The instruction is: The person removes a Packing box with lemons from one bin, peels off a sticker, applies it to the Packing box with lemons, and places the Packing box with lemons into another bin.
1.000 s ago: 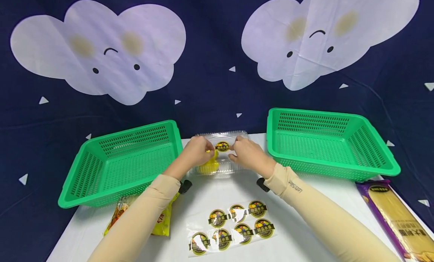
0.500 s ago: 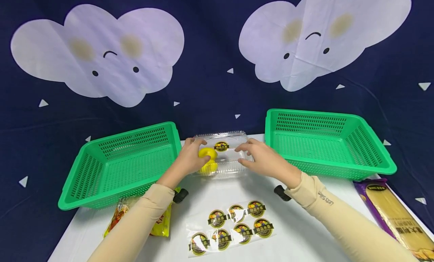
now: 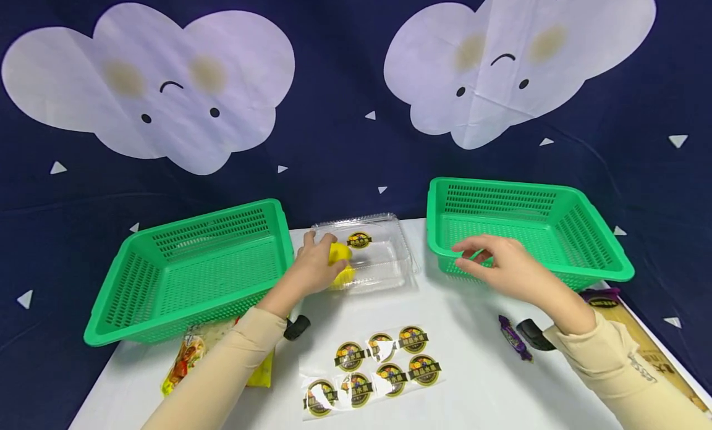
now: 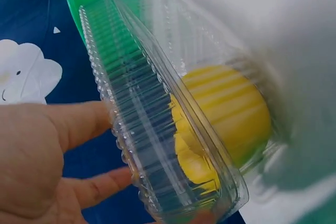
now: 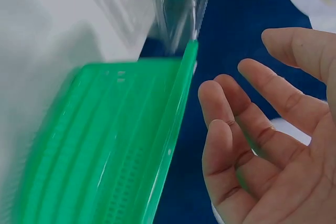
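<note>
A clear hinged plastic box stands at the back middle of the table. Yellow round fruit lies in its left end, and a round black label sticker sits on the lid. My left hand grips the box's left end; in the left wrist view its fingers meet the ridged rim. My right hand holds nothing. It hovers over the front rim of the right green basket, fingers loosely bent, and the right wrist view shows it beside that basket's wall.
Another green basket stands at the left, with a yellow food packet before it. A clear sheet of round stickers lies at the front. A small purple wrapped candy and a purple-edged noodle pack lie at the right.
Both hands have parted from over the lid sticker. My right hand has moved right to the basket; my left has closed on the box's left end. The purple candy has come into view.
</note>
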Available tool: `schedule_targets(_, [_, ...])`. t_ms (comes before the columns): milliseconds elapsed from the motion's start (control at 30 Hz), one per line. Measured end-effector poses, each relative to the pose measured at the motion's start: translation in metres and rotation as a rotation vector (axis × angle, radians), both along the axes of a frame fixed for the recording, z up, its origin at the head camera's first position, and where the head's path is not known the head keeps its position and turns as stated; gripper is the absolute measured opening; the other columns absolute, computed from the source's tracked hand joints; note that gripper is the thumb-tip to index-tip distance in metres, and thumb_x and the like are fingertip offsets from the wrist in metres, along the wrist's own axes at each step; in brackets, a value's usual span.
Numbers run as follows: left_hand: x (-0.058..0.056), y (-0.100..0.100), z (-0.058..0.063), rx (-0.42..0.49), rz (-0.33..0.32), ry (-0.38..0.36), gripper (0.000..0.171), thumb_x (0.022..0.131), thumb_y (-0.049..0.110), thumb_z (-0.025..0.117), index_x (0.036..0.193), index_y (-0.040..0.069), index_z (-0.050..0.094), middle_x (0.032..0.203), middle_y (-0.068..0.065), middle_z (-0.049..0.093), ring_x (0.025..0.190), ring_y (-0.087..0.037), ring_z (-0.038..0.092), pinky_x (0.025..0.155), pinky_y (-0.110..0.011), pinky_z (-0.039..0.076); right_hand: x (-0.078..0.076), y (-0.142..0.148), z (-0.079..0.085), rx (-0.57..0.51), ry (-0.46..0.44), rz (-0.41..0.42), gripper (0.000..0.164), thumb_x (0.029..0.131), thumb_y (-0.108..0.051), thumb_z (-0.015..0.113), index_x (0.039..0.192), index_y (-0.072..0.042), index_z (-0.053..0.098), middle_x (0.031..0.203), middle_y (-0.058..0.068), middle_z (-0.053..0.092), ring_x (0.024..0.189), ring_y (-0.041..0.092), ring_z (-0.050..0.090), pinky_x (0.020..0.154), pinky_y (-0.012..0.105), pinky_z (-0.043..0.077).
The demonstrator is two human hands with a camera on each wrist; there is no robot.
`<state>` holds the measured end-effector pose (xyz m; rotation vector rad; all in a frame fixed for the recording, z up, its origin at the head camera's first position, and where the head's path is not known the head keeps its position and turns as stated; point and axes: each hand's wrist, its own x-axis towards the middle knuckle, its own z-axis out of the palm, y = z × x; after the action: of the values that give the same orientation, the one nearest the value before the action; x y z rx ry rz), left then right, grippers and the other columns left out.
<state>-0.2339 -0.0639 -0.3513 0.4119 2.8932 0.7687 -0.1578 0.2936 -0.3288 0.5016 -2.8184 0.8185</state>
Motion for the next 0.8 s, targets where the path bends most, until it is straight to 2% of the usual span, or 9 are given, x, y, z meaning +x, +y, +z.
schedule_targets(200, [0.013,0.000,-0.003,0.060,-0.004,0.012,0.068,0.108,0.036,0.066,0.162,0.008,0.037,0.172,-0.035,0.016,0.157,-0.055,0.032,0.122,-0.072,0.037,0.014,0.029,-0.007,-0.011,-0.053,-0.085,0.027,0.105,-0.030,0.072,0.126,-0.014,0.078,0.114,0.005,0.079,0.095,0.018,0.073,0.075,0.028,0.057])
schedule_targets(333, [0.025,-0.005,-0.004,0.101,-0.046,0.015,0.068,0.108,0.039,0.066,0.162,0.008,0.039,0.171,-0.036,0.020,0.156,-0.054,0.035,0.121,-0.072,0.039,0.022,0.042,-0.015,-0.052,-0.083,-0.140,0.028,0.106,-0.030,0.070,0.128,-0.013,0.076,0.114,0.007,0.079,0.094,0.019,0.076,0.073,0.026,0.057])
schedule_targets(467, [0.039,-0.015,-0.002,0.167,-0.059,-0.023,0.073,0.108,0.045,0.063,0.165,0.011,0.035,0.172,-0.032,0.018,0.153,-0.052,0.040,0.121,-0.072,0.038,0.026,0.048,-0.022,-0.096,-0.105,-0.173,0.030,0.107,-0.033,0.069,0.129,-0.012,0.074,0.108,0.005,0.083,0.091,0.012,0.080,0.074,0.024,0.057])
schedule_targets(633, [0.056,-0.029,-0.002,0.250,-0.041,-0.052,0.082,0.107,0.047,0.063,0.169,0.009,0.026,0.173,-0.030,0.019,0.154,-0.053,0.037,0.124,-0.072,0.033,0.029,0.058,-0.030,-0.169,-0.141,-0.202,0.041,0.110,-0.036,0.063,0.129,-0.001,0.074,0.108,0.009,0.084,0.093,0.008,0.080,0.077,0.022,0.062])
schedule_targets(733, [0.065,-0.032,-0.008,0.260,-0.036,-0.067,0.084,0.107,0.046,0.064,0.169,0.005,0.025,0.172,-0.033,0.021,0.156,-0.054,0.034,0.125,-0.072,0.032,0.032,0.067,-0.037,-0.216,-0.220,-0.231,0.053,0.112,-0.040,0.059,0.134,0.007,0.070,0.112,0.015,0.082,0.095,0.009,0.081,0.079,0.021,0.064])
schedule_targets(800, [0.071,-0.034,-0.013,0.267,-0.021,-0.093,0.085,0.107,0.047,0.064,0.170,0.005,0.025,0.171,-0.034,0.022,0.153,-0.054,0.039,0.123,-0.072,0.035,0.034,0.073,-0.042,-0.258,-0.282,-0.230,0.058,0.113,-0.040,0.056,0.138,0.012,0.066,0.117,0.020,0.081,0.097,0.010,0.081,0.081,0.022,0.065])
